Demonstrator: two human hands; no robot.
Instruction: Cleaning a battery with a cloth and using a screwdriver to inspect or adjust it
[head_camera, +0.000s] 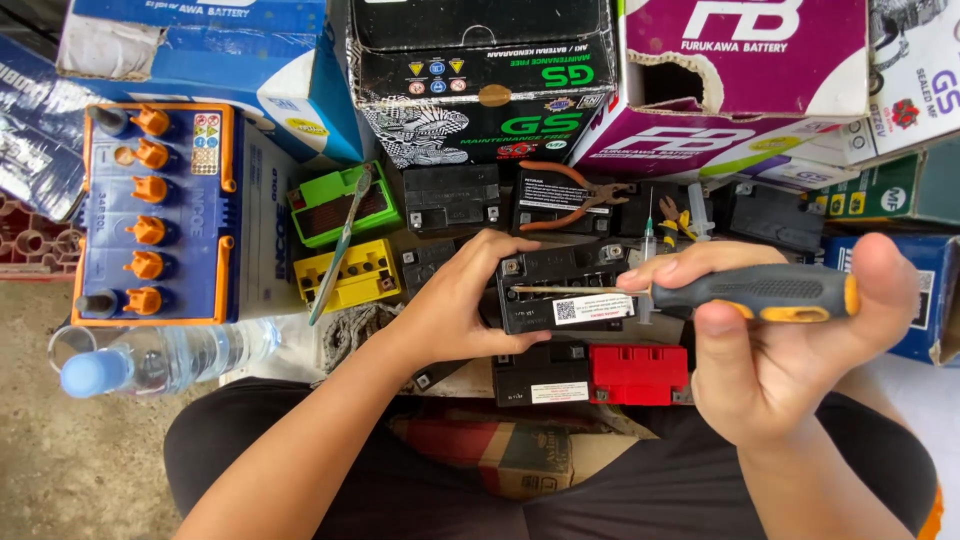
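My left hand (462, 300) grips the left end of a small black battery (565, 290) with a white label, holding it over a pile of other batteries. In my right hand (790, 340) is a screwdriver with a grey and yellow handle (765, 292); its thin shaft (565, 290) lies across the top of the black battery, tip pointing left toward my left fingers.
A large blue battery with orange caps (155, 215) stands at left, a clear water bottle (150, 362) below it. Green (340, 205), yellow (350, 275), red (638, 375) and black small batteries lie about. Orange-handled pliers (570, 195), a syringe (648, 245) and cardboard boxes (480, 80) sit behind.
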